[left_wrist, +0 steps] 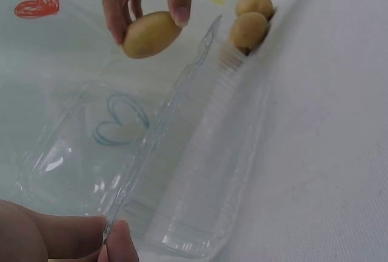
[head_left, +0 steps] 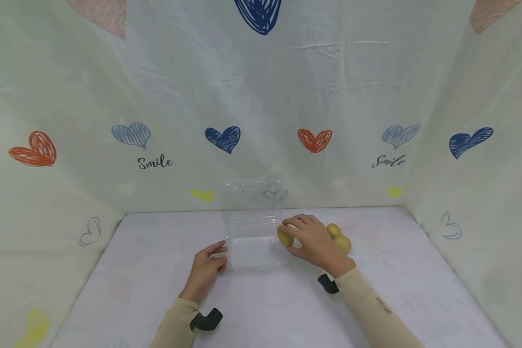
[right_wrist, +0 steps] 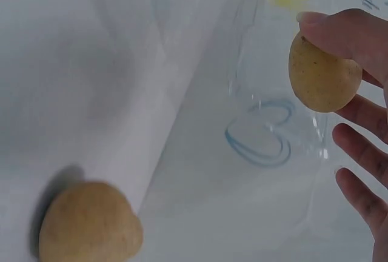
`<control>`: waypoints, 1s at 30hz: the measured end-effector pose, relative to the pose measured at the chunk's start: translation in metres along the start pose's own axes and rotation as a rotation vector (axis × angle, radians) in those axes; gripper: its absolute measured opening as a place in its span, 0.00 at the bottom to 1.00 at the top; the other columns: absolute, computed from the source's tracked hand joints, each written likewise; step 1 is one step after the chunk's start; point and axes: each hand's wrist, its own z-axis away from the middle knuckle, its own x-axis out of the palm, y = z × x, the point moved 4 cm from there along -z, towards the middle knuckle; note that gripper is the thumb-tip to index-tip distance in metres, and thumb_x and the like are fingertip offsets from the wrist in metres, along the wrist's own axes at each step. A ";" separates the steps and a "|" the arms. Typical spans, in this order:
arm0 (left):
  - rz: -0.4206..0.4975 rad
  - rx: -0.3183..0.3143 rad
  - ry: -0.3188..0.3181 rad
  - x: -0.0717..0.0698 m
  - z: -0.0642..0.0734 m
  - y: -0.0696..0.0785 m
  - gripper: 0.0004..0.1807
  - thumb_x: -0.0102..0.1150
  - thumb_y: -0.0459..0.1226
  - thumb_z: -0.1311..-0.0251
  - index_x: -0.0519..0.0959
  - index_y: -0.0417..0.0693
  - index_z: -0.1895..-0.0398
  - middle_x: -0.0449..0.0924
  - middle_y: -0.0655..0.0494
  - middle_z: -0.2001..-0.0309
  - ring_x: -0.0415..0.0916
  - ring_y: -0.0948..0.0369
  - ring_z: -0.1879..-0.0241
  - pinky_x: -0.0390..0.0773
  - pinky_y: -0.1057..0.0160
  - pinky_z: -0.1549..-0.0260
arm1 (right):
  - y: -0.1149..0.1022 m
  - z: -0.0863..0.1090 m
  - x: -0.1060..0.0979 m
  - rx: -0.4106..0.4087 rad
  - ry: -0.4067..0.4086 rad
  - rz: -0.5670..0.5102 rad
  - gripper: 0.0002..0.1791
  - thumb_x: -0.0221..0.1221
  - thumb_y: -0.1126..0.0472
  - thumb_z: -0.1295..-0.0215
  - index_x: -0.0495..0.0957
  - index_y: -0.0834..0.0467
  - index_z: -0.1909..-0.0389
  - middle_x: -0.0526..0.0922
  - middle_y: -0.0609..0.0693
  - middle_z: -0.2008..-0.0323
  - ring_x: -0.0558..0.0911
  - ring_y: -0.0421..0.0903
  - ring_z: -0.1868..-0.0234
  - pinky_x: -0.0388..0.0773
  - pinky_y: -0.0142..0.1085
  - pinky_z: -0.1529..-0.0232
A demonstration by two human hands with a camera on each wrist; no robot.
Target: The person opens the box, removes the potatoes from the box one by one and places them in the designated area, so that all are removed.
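My right hand pinches a yellowish potato between thumb and fingers, at the right edge of a clear plastic box. In the left wrist view, that potato is held above the far end of the box. The box lies with its hinged lid raised at the back. At the box's left edge is my left hand; the left wrist view shows its thumb and finger pinching the rim. Two more potatoes rest on the table just beyond my right wrist.
A white table carries everything. Behind and at both sides hangs pale cloth printed with hearts and lettering. Black straps are on both wrists, over beige sleeves.
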 end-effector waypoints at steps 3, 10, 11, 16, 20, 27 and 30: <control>0.004 0.004 -0.001 -0.001 0.001 0.001 0.27 0.57 0.20 0.32 0.71 0.28 0.29 0.75 0.33 0.39 0.78 0.62 0.62 0.82 0.71 0.65 | 0.010 0.008 -0.008 0.028 0.017 0.018 0.33 0.86 0.58 0.57 0.84 0.52 0.47 0.87 0.49 0.48 0.83 0.51 0.45 0.82 0.48 0.43; 0.014 0.006 -0.009 -0.001 0.000 0.001 0.27 0.56 0.20 0.31 0.71 0.27 0.28 0.75 0.32 0.39 0.78 0.62 0.62 0.82 0.71 0.65 | 0.034 0.033 -0.023 0.111 0.034 0.022 0.32 0.86 0.60 0.60 0.87 0.53 0.49 0.87 0.51 0.48 0.82 0.53 0.46 0.82 0.50 0.45; 0.014 0.004 -0.009 -0.001 0.000 0.001 0.27 0.56 0.20 0.31 0.71 0.27 0.28 0.75 0.33 0.39 0.78 0.62 0.62 0.82 0.71 0.65 | 0.037 0.037 -0.024 0.117 0.043 0.018 0.32 0.86 0.60 0.60 0.87 0.53 0.49 0.87 0.51 0.48 0.82 0.53 0.46 0.82 0.51 0.46; -0.003 -0.009 -0.007 -0.001 -0.002 0.000 0.27 0.56 0.20 0.31 0.71 0.29 0.28 0.75 0.33 0.38 0.78 0.63 0.62 0.82 0.71 0.65 | 0.052 0.058 -0.028 0.135 0.074 0.035 0.33 0.87 0.55 0.62 0.87 0.54 0.51 0.88 0.52 0.50 0.83 0.54 0.49 0.82 0.52 0.48; -0.003 -0.005 -0.006 -0.001 -0.002 0.000 0.27 0.57 0.20 0.31 0.72 0.28 0.28 0.75 0.33 0.38 0.78 0.63 0.62 0.82 0.71 0.65 | 0.061 0.070 -0.031 0.144 0.076 0.060 0.33 0.87 0.58 0.63 0.87 0.56 0.51 0.88 0.54 0.51 0.83 0.55 0.50 0.82 0.53 0.49; 0.004 -0.002 -0.007 -0.001 -0.002 0.000 0.28 0.57 0.20 0.31 0.71 0.28 0.28 0.74 0.32 0.38 0.78 0.63 0.63 0.82 0.71 0.65 | 0.072 0.086 -0.035 0.171 0.071 0.061 0.33 0.86 0.61 0.62 0.86 0.57 0.50 0.87 0.55 0.50 0.83 0.56 0.50 0.82 0.55 0.51; 0.001 -0.005 -0.009 -0.002 -0.002 -0.001 0.28 0.57 0.20 0.31 0.71 0.28 0.28 0.74 0.32 0.37 0.78 0.62 0.62 0.82 0.71 0.65 | 0.077 0.093 -0.035 0.190 0.070 0.045 0.34 0.86 0.60 0.62 0.86 0.58 0.48 0.87 0.56 0.50 0.83 0.57 0.50 0.81 0.55 0.52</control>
